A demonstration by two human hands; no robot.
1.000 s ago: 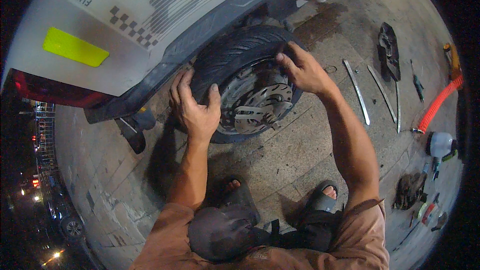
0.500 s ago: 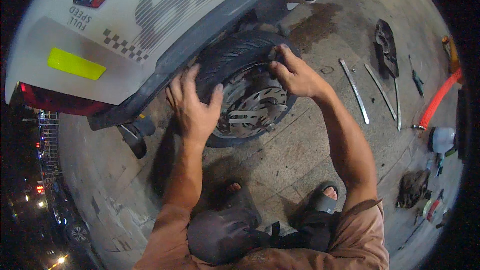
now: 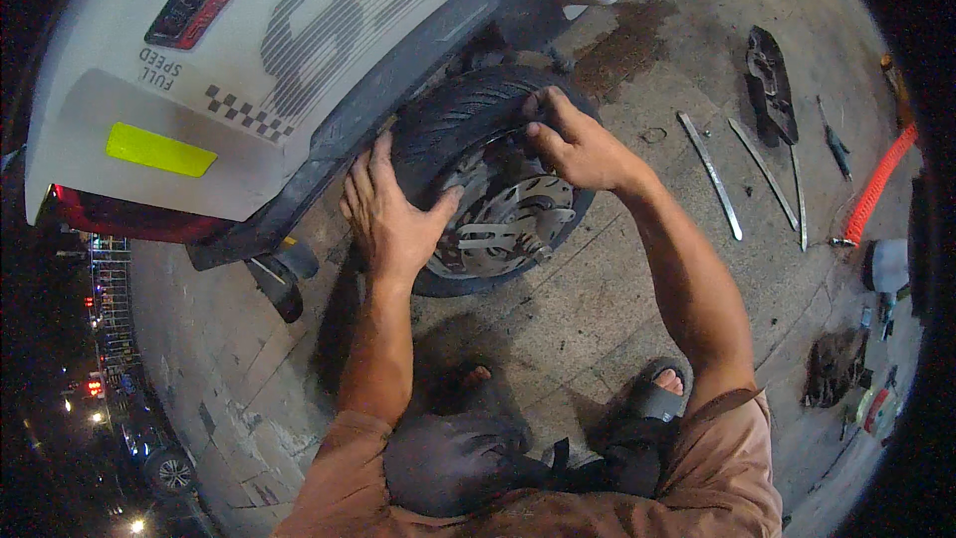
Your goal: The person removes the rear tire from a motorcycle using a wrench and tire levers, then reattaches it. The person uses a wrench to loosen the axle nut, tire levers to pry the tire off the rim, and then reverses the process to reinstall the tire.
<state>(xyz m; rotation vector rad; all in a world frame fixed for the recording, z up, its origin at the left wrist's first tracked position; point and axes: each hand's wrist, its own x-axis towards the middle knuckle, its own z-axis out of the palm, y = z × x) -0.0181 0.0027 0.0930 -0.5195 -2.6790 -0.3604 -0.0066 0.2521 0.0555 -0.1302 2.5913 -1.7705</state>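
Note:
A black scooter tyre (image 3: pixel 448 139) with a grooved tread leans out under the scooter's rear, its wheel tilted toward me. A slotted metal brake disc (image 3: pixel 528 207) shows in the wheel's middle, with an axle end sticking out. My left hand (image 3: pixel 388 224) lies against the tyre's left side, fingers stretched and thumb spread across the sidewall. On the far right part of the tyre, my right hand (image 3: pixel 578 144) is curled, thumb and bent index finger closing on its edge. The tips of its other fingers are hidden.
The scooter's white rear body (image 3: pixel 199 70) overhangs at the upper left. On the paving to the right lie a flat metal tyre lever (image 3: pixel 711 175), more thin bars, a black plastic part (image 3: pixel 770 85), a screwdriver-like tool (image 3: pixel 835 139), an orange coiled hose (image 3: pixel 881 184) and a dark rag (image 3: pixel 835 367).
My right hand has shifted slightly left along the tyre edge, its fingers curling more. The left hand has slid slightly right and down, its thumb further over the sidewall. The view has shifted slightly.

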